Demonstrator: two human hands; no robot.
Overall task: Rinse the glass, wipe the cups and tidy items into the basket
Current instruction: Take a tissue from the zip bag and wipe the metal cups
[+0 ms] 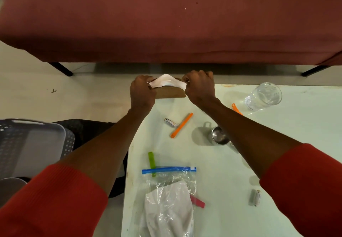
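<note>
Fingers of both hands, left hand (142,93) & right hand (199,87), clamped on tissue (167,82) at desk (296,144) far-left corner; I judge steel cup (219,136) nearer right hand.

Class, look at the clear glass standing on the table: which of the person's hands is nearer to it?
Right. The right hand grips the white tissue just left of the clear glass; the left hand holds the tissue's other end, farther left.
</note>
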